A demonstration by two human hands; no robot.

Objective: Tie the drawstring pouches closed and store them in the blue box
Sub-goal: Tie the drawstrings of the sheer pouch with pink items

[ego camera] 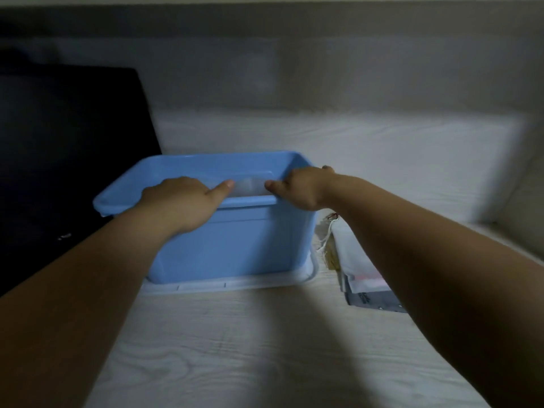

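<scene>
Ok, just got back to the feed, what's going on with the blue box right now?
A person has both hands on the blue box. The left hand holds its near rim and the right hand holds the rim at the near right corner. The box stands open on a white tray on the pale wood table. A pile of white pouches lies to its right, outside the box. The inside of the box is too blurred to read.

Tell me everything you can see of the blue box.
The blue box is light blue, smooth plastic, rectangular with rounded corners and a flanged rim. It stands upright, open-topped, on a whitish lid on the wood-grain table. The left hand and right hand grip its near rim. Its contents are blurred.
</scene>
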